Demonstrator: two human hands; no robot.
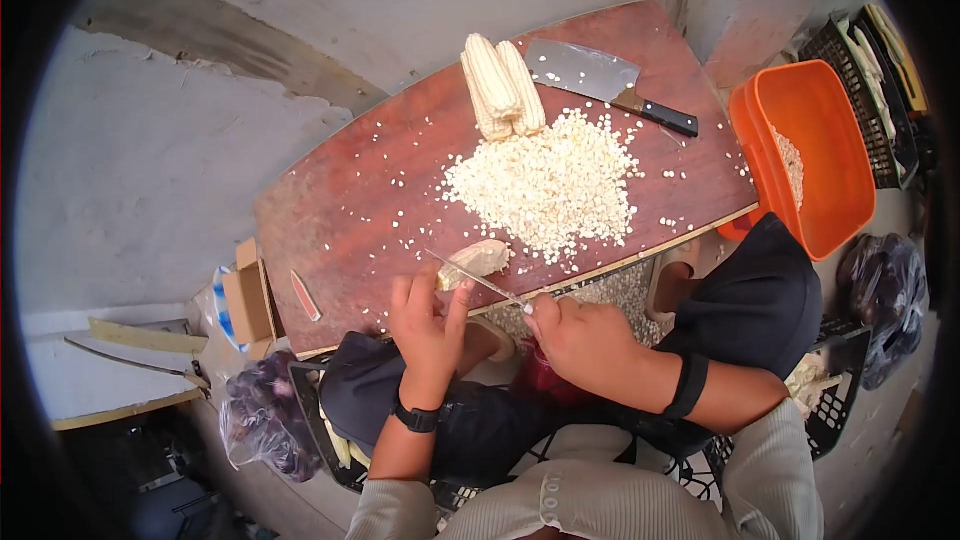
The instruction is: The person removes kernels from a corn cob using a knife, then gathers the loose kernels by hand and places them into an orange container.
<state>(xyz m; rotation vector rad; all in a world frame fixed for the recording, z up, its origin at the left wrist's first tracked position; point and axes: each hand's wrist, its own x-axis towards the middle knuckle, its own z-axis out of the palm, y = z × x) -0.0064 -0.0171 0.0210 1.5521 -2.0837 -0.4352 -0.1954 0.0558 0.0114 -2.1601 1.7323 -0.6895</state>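
My left hand (pixel 427 325) is closed around the near end of a pale corn cob (pixel 485 258), which lies low over the table's near edge and looks partly stripped. In my right hand (pixel 585 338) is a thin knife (pixel 480 281), its blade slanting across the cob and pointing up and left. The blade passes close to my left thumb. Beyond the cob spreads a heap of loose white corn kernels (pixel 550 185). Several whole corn cobs (pixel 500 88) are stacked behind the heap, with a cleaver (pixel 590 72) lying flat beside them, black handle to the right.
Kernels are scattered over the reddish wooden table (pixel 350 205). A small red and white piece (pixel 305 296) lies at its left end. An orange bin (pixel 840 165) stands right, near a black crate (pixel 865 100) and a dark plastic bag (pixel 880 305). Another bag (pixel 265 415) sits lower left.
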